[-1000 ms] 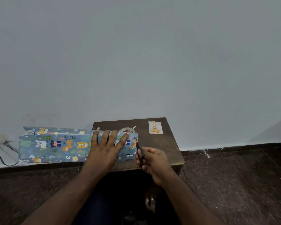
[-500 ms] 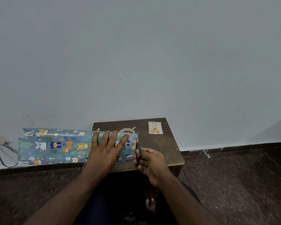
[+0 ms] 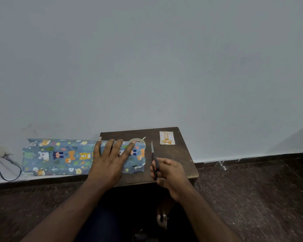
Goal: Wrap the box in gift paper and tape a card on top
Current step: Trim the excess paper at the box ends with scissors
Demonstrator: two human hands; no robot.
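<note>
We see the box (image 3: 63,157), with blue animal gift paper around it, lying across the lower left of the frame. Its right end rests on the small brown table (image 3: 173,154) and its long left end sticks out past the table edge. Our left hand (image 3: 110,159) lies flat on the paper with fingers spread, pressing it down. Our right hand (image 3: 170,172), just right of the box, is curled around the handles of the scissors (image 3: 154,159), whose thin blades point up the frame and look closed. We think the box could tip or slide off, because so much of it hangs in the air and only the flat hand keeps it there. The paper could spring open too if that hand lifts before tape goes on. The scissor tips could poke or tear the paper, since they are near its end. The tape roll (image 3: 139,141) peeks out right behind the box, partly hidden by our fingers, so reaching it is a bit tricky. The card (image 3: 166,137) waits at the far right corner of the table. At the left edge, a gray cord (image 3: 5,170) hangs by the wall.
</note>
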